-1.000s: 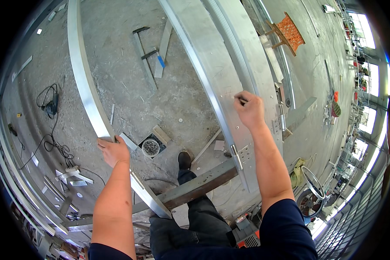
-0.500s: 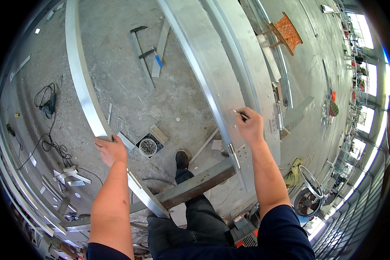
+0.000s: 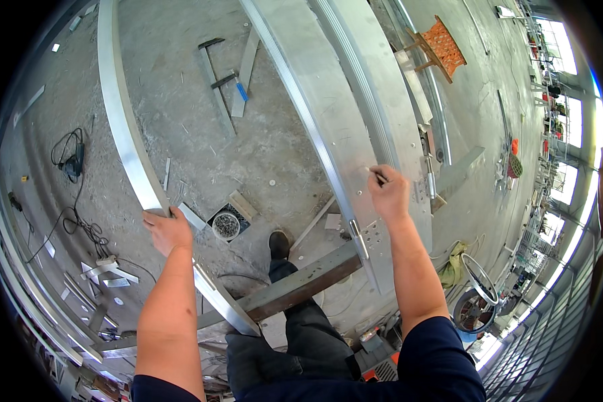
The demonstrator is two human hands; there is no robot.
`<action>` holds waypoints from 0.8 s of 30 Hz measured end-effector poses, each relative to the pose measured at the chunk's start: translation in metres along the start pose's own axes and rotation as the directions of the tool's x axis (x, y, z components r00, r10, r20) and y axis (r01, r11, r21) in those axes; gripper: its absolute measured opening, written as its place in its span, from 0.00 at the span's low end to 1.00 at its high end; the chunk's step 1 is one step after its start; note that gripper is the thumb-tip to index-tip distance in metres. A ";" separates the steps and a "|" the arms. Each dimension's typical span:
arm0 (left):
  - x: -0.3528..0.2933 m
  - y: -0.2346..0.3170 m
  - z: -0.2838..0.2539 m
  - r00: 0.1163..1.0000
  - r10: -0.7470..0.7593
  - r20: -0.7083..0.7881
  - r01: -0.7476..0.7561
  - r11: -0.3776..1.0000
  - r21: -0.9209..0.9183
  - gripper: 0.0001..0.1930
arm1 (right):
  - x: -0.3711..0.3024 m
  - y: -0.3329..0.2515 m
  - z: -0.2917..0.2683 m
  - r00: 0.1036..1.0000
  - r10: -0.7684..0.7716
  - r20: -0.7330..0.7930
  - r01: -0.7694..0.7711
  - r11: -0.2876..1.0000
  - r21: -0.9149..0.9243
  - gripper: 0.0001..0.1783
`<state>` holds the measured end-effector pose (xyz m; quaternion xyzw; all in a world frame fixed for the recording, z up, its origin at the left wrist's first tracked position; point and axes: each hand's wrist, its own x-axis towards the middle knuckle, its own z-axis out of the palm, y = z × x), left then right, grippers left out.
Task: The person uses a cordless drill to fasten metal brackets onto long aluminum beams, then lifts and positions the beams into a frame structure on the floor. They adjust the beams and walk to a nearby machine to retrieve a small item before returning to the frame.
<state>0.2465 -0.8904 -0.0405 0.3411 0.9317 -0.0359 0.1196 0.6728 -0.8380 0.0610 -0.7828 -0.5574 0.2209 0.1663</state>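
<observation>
My left hand (image 3: 170,229) is wrapped round a long, square silver metal tube (image 3: 128,144) that runs from the far left toward my legs. In my right hand (image 3: 389,192) is a thin dark pencil (image 3: 381,178) with a pale tip, pinched between thumb and fingers. That hand is over a wide, flat aluminium panel (image 3: 345,134) with a ribbed edge and small holes. Whether the tip touches the panel I cannot tell. Tube and panel both lie across a dark steel beam (image 3: 308,281) in front of my legs.
On the floor lie a hammer (image 3: 216,87), a blue-handled tool (image 3: 240,90), a tub of small fasteners (image 3: 226,226), metal offcuts (image 3: 107,271) and a corded power tool (image 3: 78,161). An orange-topped stool (image 3: 441,50) stands far right, a round fan (image 3: 476,305) near right.
My right hand has shifted slightly to the right over the panel with the pencil. My left hand keeps its grip on the tube. The whole view has moved a little.
</observation>
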 end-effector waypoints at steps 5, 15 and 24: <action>0.000 -0.001 0.001 1.000 -0.007 -0.008 0.007 1.000 -0.021 0.38 | -0.010 0.017 -0.021 0.995 -0.058 -0.078 0.037 0.967 -0.251 0.06; 0.001 -0.004 0.007 1.000 0.008 -0.015 -0.008 1.000 -0.025 0.39 | 0.121 0.007 -0.021 0.966 0.088 -0.243 -0.030 0.972 0.234 0.12; 0.001 -0.003 0.007 0.999 -0.006 -0.047 0.007 1.000 0.030 0.39 | 0.269 -0.078 0.023 0.955 -0.133 -0.264 0.139 0.990 0.001 0.17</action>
